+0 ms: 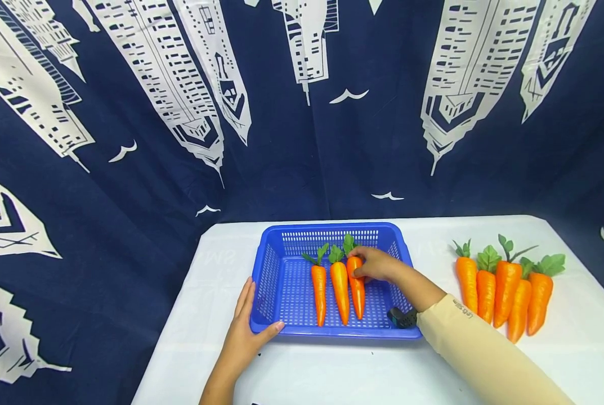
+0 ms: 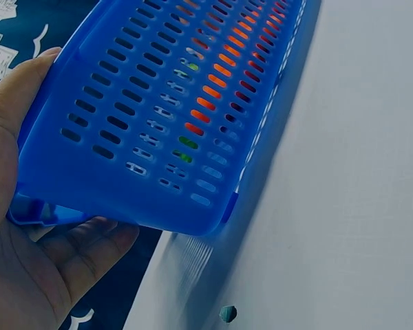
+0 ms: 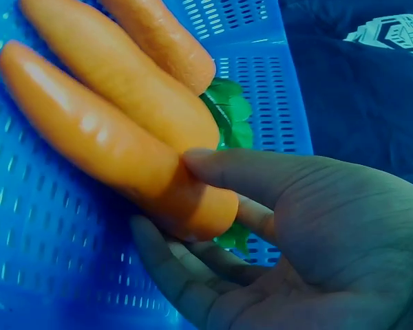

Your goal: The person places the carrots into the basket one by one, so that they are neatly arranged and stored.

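A blue plastic basket (image 1: 291,333) with slotted walls stands on the white table. Three orange carrots with green leaf tops lie side by side in it: a left carrot (image 1: 319,295), a middle carrot (image 1: 339,292) and a right carrot (image 1: 357,292). My right hand (image 1: 375,263) reaches over the basket's right side and pinches the right carrot near its leafy end, thumb on one side and fingers on the other, as the right wrist view shows (image 3: 213,206). At the basket's front left corner rests my left hand (image 1: 248,326), its fingers straight along the outer side and thumb over the front rim.
To the right of the basket, several more carrots (image 1: 506,287) lie in a group on the white table (image 1: 332,371). A dark blue curtain (image 1: 291,169) with white building prints hangs behind the table. My right sleeve (image 1: 484,349) crosses the table's front right.
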Demonstrator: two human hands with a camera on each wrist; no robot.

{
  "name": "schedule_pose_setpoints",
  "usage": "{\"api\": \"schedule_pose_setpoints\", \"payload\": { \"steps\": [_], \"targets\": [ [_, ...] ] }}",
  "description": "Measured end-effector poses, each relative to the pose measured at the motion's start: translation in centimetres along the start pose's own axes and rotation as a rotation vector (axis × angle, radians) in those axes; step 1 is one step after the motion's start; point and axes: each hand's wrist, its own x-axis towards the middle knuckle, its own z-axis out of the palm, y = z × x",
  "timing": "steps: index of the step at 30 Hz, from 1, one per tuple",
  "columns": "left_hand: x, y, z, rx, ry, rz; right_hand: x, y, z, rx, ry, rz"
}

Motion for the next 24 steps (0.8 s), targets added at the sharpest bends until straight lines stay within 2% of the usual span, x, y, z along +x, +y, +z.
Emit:
{"api": "schedule_pose_setpoints", "payload": {
  "steps": [8,13,19,24],
  "targets": [
    [-0.01,0.02,0.11,0.01,-0.005,-0.009,0.39,0.65,0.14,-0.132,-0.004,-0.01],
    [0.02,0.03,0.16,0.006,-0.006,-0.012,0.45,0.72,0.03,-0.156,-0.017,-0.004],
    [0.02,0.05,0.16,0.005,-0.004,-0.014,0.56,0.8,-0.03,-0.176,0.029,-0.027],
    [-0.06,0.06,0.11,0.01,-0.004,-0.023,0.76,0.82,-0.18,-0.166,0.107,-0.061]
  ]
}}
